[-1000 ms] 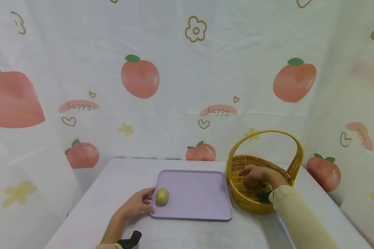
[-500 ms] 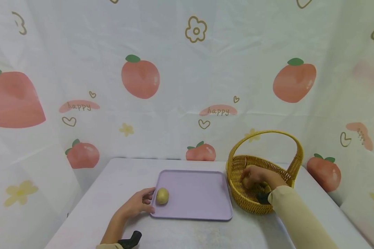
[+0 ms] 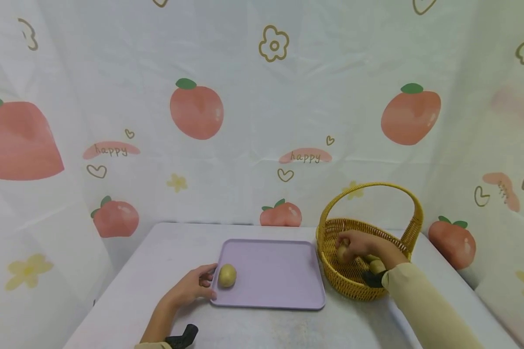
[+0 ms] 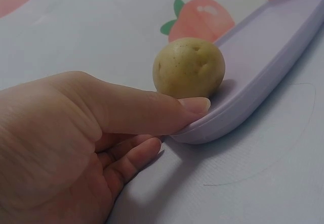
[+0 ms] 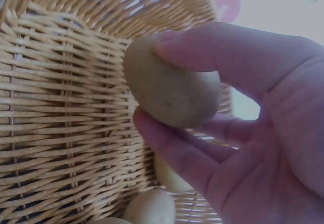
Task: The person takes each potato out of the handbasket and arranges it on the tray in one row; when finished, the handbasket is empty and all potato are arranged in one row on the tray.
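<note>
Right now right hand (image 3: 361, 245) is inside the basket (image 3: 332, 271) at the table's right edge, fingers clamped on a potato (image 5: 169, 95); more potatoes (image 5: 152, 206) lie below. Left hand (image 3: 191, 289) rests at the tray's (image 3: 279, 286) near-left corner, thumb on rim, fingers loosely curled, beside another potato (image 3: 227, 275) on the tray.

The head view looks forward and down from above the bench (image 3: 126, 291), taking in the tray (image 3: 275, 276), basket (image 3: 349, 281) and backdrop from some way off. The left wrist view sits low and close at the tray's (image 4: 263, 77) near corner, sharing its potato (image 4: 188, 67) with the head view (image 3: 227, 275). The right wrist view looks closely into the basket (image 5: 61, 113), also seen from the head.
</note>
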`<action>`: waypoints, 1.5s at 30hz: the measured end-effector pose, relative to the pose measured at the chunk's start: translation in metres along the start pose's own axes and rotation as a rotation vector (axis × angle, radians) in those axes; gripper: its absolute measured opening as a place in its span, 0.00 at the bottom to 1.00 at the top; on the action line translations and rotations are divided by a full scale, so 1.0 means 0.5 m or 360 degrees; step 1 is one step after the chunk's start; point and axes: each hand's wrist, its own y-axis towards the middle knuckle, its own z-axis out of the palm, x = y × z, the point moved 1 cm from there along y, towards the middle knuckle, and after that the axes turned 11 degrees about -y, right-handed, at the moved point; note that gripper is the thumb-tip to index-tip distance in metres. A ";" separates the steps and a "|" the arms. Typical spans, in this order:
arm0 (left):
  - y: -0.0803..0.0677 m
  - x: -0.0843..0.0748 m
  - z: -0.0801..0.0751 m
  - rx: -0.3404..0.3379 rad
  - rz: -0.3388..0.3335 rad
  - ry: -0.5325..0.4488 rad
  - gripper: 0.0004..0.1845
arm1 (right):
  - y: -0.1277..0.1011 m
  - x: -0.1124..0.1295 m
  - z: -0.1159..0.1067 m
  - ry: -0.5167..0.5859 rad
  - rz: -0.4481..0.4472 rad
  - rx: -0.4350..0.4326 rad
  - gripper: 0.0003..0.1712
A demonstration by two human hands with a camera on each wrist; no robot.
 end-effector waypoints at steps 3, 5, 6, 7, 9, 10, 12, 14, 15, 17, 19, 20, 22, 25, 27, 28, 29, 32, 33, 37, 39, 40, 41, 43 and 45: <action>-0.001 -0.001 0.000 -0.0008 -0.0002 0.0006 0.46 | -0.007 0.009 -0.005 -0.0059 -0.0091 -0.0076 0.21; -0.001 -0.002 -0.001 -0.0008 -0.0005 0.0006 0.46 | -0.013 0.015 -0.009 -0.0109 -0.0165 -0.0141 0.21; -0.001 -0.002 -0.001 -0.0006 -0.0003 0.0008 0.46 | -0.017 0.018 -0.010 -0.0120 -0.0195 -0.0176 0.21; -0.001 -0.002 -0.001 -0.0006 -0.0002 0.0008 0.46 | -0.021 0.021 -0.011 -0.0120 -0.0217 -0.0209 0.21; -0.002 -0.002 -0.001 -0.0008 -0.0008 0.0003 0.46 | -0.031 0.028 -0.010 -0.0137 -0.0254 -0.0278 0.21; -0.002 -0.002 -0.001 -0.0009 -0.0010 0.0001 0.46 | -0.035 0.032 -0.009 -0.0147 -0.0265 -0.0313 0.21; -0.002 -0.001 -0.001 -0.0015 -0.0015 -0.0002 0.46 | -0.046 0.043 -0.005 -0.0143 -0.0268 -0.0380 0.22; -0.002 -0.001 -0.002 -0.0020 -0.0025 -0.0005 0.46 | -0.058 0.057 0.001 -0.0147 -0.0258 -0.0444 0.21; -0.002 0.000 -0.002 -0.0019 -0.0020 -0.0003 0.46 | -0.064 0.065 0.005 -0.0157 -0.0252 -0.0477 0.21; -0.002 0.000 -0.002 -0.0020 -0.0019 0.0000 0.46 | -0.075 0.085 0.014 -0.0156 -0.0276 -0.0539 0.21; -0.003 -0.001 -0.004 -0.0022 -0.0017 -0.0002 0.46 | -0.083 0.107 0.027 -0.0166 -0.0320 -0.0578 0.21; -0.003 -0.001 -0.004 -0.0024 -0.0016 -0.0002 0.46 | -0.086 0.119 0.033 -0.0165 -0.0363 -0.0596 0.21; -0.003 0.000 -0.006 -0.0025 -0.0019 -0.0002 0.46 | -0.086 0.141 0.049 -0.0136 -0.0463 -0.0620 0.21; -0.003 0.002 -0.007 -0.0018 -0.0020 0.0010 0.46 | -0.073 0.168 0.075 -0.0046 -0.0596 -0.0612 0.22; -0.003 0.004 -0.008 -0.0015 -0.0016 0.0012 0.47 | -0.057 0.184 0.094 0.0019 -0.0662 -0.0568 0.23; -0.003 0.004 -0.009 -0.0013 -0.0015 0.0013 0.47 | -0.048 0.193 0.103 0.0048 -0.0693 -0.0535 0.24; -0.003 0.006 -0.009 -0.0012 -0.0010 0.0013 0.47 | -0.038 0.202 0.112 0.0075 -0.0713 -0.0503 0.24; -0.002 0.009 -0.008 -0.0004 0.0006 -0.0010 0.47 | -0.009 0.231 0.134 0.0112 -0.0784 -0.0420 0.26; -0.002 0.010 -0.008 0.0000 0.0011 -0.0011 0.47 | 0.000 0.240 0.141 0.0108 -0.0800 -0.0404 0.26; 0.001 0.013 -0.005 0.0014 0.0031 -0.0022 0.46 | 0.038 0.270 0.168 0.0090 -0.0800 -0.0371 0.27; 0.002 0.014 -0.004 0.0017 0.0033 -0.0017 0.46 | 0.057 0.279 0.184 0.0086 -0.0767 -0.0351 0.29; 0.003 0.014 -0.004 0.0020 0.0034 -0.0017 0.46 | 0.067 0.283 0.192 0.0089 -0.0748 -0.0336 0.29; 0.003 0.013 -0.004 0.0022 0.0035 -0.0016 0.46 | 0.077 0.286 0.201 0.0088 -0.0730 -0.0320 0.30; 0.004 0.010 -0.003 0.0023 0.0036 -0.0018 0.46 | 0.097 0.293 0.218 0.0106 -0.0705 -0.0278 0.32; 0.004 0.006 -0.003 0.0021 0.0039 -0.0023 0.46 | 0.117 0.300 0.235 0.0122 -0.0680 -0.0235 0.34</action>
